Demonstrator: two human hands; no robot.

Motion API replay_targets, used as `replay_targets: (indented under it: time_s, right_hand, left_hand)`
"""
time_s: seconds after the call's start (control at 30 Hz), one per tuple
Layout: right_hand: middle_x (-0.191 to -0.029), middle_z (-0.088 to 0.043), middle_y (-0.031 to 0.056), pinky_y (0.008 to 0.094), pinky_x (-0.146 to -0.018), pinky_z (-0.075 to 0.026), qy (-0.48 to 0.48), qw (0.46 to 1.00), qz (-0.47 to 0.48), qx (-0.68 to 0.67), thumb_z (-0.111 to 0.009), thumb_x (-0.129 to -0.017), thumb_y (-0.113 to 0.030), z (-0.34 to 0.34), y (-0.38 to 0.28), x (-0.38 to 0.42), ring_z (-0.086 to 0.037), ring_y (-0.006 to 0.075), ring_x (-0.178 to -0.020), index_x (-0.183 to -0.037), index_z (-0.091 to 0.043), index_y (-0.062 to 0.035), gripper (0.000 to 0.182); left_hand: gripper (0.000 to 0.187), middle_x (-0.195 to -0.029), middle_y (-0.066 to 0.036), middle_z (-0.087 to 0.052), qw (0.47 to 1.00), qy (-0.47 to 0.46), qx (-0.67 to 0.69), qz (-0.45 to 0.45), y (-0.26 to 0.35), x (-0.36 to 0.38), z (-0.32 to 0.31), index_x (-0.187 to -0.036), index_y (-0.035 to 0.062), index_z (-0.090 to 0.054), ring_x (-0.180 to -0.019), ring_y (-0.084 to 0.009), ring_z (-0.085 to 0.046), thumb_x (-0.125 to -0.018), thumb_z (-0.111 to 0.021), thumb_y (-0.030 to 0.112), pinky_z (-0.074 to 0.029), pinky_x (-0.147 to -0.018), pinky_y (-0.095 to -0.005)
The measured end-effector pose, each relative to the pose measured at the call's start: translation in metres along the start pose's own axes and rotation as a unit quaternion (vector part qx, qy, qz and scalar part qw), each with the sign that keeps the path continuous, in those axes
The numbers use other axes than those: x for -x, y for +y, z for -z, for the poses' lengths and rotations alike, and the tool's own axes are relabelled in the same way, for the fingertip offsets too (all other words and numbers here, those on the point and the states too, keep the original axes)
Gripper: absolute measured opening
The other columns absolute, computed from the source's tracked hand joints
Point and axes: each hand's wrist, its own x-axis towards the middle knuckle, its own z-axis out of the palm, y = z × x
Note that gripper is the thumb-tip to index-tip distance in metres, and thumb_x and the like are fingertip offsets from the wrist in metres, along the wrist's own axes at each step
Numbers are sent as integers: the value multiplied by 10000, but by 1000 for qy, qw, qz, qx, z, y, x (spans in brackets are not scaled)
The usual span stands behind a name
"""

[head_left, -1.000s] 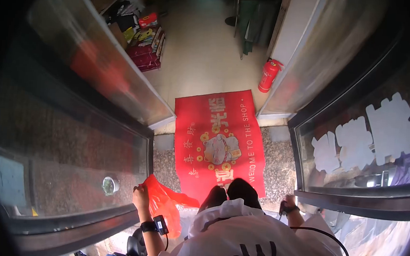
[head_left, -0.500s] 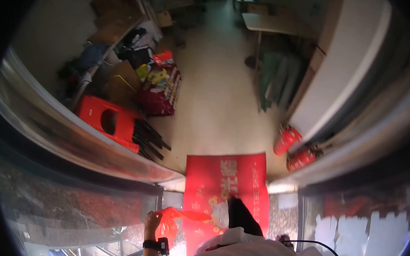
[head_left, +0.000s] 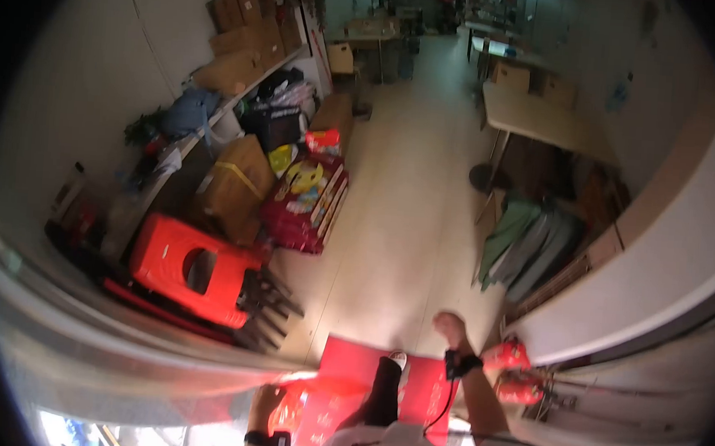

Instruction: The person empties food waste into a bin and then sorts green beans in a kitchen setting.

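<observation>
My left hand (head_left: 267,401) is low in view at the left, closed on a thin red plastic bag (head_left: 288,410). The bag hangs beside a red doormat (head_left: 335,402) with pale lettering. In front of my body, to the right, is my right hand (head_left: 451,327), over the pale floor just beyond the mat. Its fingers look bent but are smeared by motion, and I see nothing clearly held in it. Both wrists wear a black band with a small device. My shoe (head_left: 398,359) is on the mat.
Red plastic stools (head_left: 229,284) stand at the left, beside a cardboard box (head_left: 236,177) and maroon sacks (head_left: 303,198). Two red fire extinguishers (head_left: 520,389) are at the right by the wall. Beyond them a table (head_left: 539,115) and draped green-grey cloth (head_left: 530,239) flank the tiled aisle (head_left: 392,201).
My view has moved forward over the mat and tilted up, showing more of the room. My right hand has swung forward from beside my body. The red bag stays in my left hand.
</observation>
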Motion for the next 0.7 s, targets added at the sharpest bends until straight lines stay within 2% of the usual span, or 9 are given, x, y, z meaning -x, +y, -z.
replay_targets:
  time_s: [0.07,0.1,0.17,0.27,0.33,0.47,0.63,0.67,0.7]
  right_hand:
    - [-983,-587,141,383,-789,-468,125,987,-96,38,-500,-836,-239,28,11,-47,-575,279,-913,-1037,-520,-19,298]
    - [-908,-598,137,340,-680,-498,148,982,-118,8,-541,-817,-213,53,16,-55,-605,246,-818,-975,-532,-22,248]
    - [-876,-596,110,341,-684,-468,130,971,-189,64,-485,-835,-210,117,22,-70,-579,209,-838,-1000,-528,-59,228]
    - [-896,-584,104,329,-679,-458,174,958,-227,-28,-481,-841,-217,196,3,-53,-563,201,-839,-1011,-524,-64,233]
    - [-909,-576,101,320,-676,-451,204,948,-231,-83,-478,-844,-222,224,-23,-53,-552,196,-839,-1018,-521,-67,237]
    - [-935,-561,93,303,-669,-438,207,939,-224,-159,-473,-851,-232,248,-74,-97,-531,185,-839,-1032,-516,-74,244]
    - [-967,-542,84,282,-661,-421,76,938,-252,-225,-467,-860,-245,247,-145,-245,-504,172,-839,-1050,-509,-82,253]
    - [-1032,-543,95,316,-741,-440,116,951,-260,-116,-468,-868,-237,186,-211,-278,-510,188,-903,-1034,-519,-85,230]
    - [-1077,-538,100,354,-808,-443,60,955,-272,-99,-469,-868,-228,194,-218,-333,-504,206,-984,-1059,-505,-83,242]
  left_hand:
    - [284,-792,-163,-623,999,34,34,-2,19,-42,-2,-789,92,-663,-775,-319,-593,-739,-571,356,-467,-714,-422]
    - [283,-783,-167,-618,998,62,25,11,28,-72,-5,-778,88,-659,-767,-323,-592,-742,-568,353,-469,-702,-424]
    - [278,-769,-172,-610,993,112,18,24,44,-134,-1,-755,77,-647,-750,-331,-589,-751,-558,341,-472,-677,-430]
    - [268,-750,-179,-595,987,154,-21,51,95,-229,43,-696,49,-609,-712,-352,-581,-781,-522,288,-471,-617,-443]
    - [284,-736,-178,-580,986,158,26,44,136,-294,77,-711,37,-601,-700,-356,-576,-795,-507,291,-472,-609,-441]
    - [278,-789,-171,-571,988,157,-10,-9,205,-419,112,-722,37,-603,-706,-354,-578,-804,-499,281,-469,-612,-437]
    - [268,-789,-168,-571,985,172,-4,-22,282,-562,133,-747,44,-616,-713,-350,-577,-801,-501,280,-462,-646,-444]
    - [267,-787,-170,-571,983,180,-2,-24,296,-589,135,-748,43,-617,-716,-349,-576,-798,-503,279,-460,-650,-444]
    - [266,-784,-172,-571,982,186,-2,-24,311,-611,142,-750,41,-618,-720,-347,-575,-795,-506,278,-458,-653,-445]
